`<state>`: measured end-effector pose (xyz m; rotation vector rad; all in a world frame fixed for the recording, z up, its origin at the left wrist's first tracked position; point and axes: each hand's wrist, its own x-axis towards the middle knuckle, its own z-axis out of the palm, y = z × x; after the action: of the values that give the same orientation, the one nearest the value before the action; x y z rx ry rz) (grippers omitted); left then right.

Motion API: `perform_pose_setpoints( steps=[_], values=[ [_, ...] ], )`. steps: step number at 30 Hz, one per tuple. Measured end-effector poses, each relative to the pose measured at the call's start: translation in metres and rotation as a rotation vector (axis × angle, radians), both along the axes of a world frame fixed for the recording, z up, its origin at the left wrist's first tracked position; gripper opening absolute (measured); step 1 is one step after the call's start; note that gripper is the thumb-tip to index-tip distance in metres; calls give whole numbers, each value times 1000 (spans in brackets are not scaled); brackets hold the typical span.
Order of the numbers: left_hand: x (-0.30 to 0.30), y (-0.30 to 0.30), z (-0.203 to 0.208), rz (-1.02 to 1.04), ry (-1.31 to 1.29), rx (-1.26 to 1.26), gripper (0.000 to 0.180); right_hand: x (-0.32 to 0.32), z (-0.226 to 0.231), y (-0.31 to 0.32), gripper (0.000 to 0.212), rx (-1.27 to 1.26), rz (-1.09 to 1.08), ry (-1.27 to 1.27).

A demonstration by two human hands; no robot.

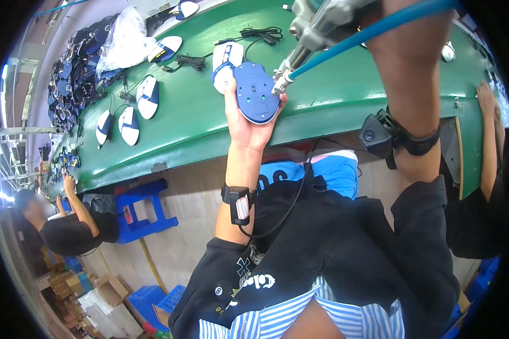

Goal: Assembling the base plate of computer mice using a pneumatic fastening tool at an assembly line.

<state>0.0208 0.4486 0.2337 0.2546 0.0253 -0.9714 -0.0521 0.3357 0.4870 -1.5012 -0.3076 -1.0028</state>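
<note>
My left hand (247, 127) holds a computer mouse (257, 93) with its blue underside up, thumb on one side and fingers on the other. Screw holes show in that underside. Over the mouse's right edge lies the tip of a metal tool (300, 56) with a blue hose, seemingly an air screwdriver; I cannot tell if they touch. My right forearm (408, 68) reaches up beside the tool, but its fingers are hidden at the top edge. Just behind the held mouse lies a white and blue mouse (227, 61), with coiled black cable (263, 35) near it.
Several more mice, such as one white and blue mouse (147, 97), lie on the green bench (186, 130). A pile of dark blue parts (76, 68) and a clear plastic bag (124, 42) are at far left. Co-workers sit at both sides; a blue stool (144, 212) stands below.
</note>
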Motion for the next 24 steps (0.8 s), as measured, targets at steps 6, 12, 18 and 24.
perform_pose_setpoints(
  steps=[6,12,18,24],
  values=[
    [0,6,1,-23,26,14,64,10,-26,4,36,225,-6,120],
    [0,8,6,-2,-18,83,64,13,-36,6,35,277,76,118],
    [1,12,6,-19,2,61,61,23,-55,2,28,120,66,10],
    [2,15,9,17,-9,100,58,15,-50,12,24,128,-26,130]
  ],
)
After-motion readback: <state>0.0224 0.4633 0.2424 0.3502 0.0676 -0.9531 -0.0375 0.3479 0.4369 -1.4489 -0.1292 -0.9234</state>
